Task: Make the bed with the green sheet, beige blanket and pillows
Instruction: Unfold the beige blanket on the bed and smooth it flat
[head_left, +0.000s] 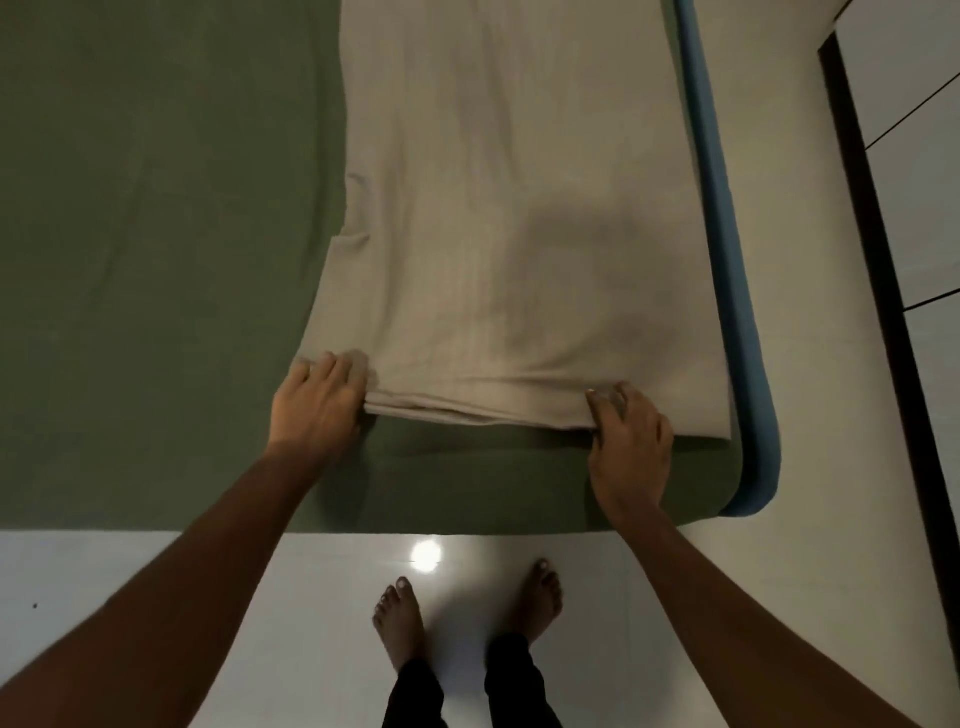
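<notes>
- Blanket hem first: your left hand grips its near left corner, fingers curled over the top and thumb at the stacked layers. Your right hand pinches the same hem near its right corner, between thumb and forefinger.
- You have the blanket folded into a long strip with several layers showing at that hem, so you look about to open it out or square it.
- Take only the layers you mean to move. Part them with your thumbs before lifting, or the whole stack is likely to come along.
- Raise both corners together and level, so the hem stays straight and no slanting crease forms.
- Carry the cloth toward the bare green sheet left of the blanket, the part not yet covered.
- Your knuckles face up, wrists low over the hem. Both forearms reach forward almost straight, closing in slightly toward the blanket.
- Watch the blue bed edge running close along the blanket's right side, since cloth could slip over it.
- You have no pillows in view.
</notes>
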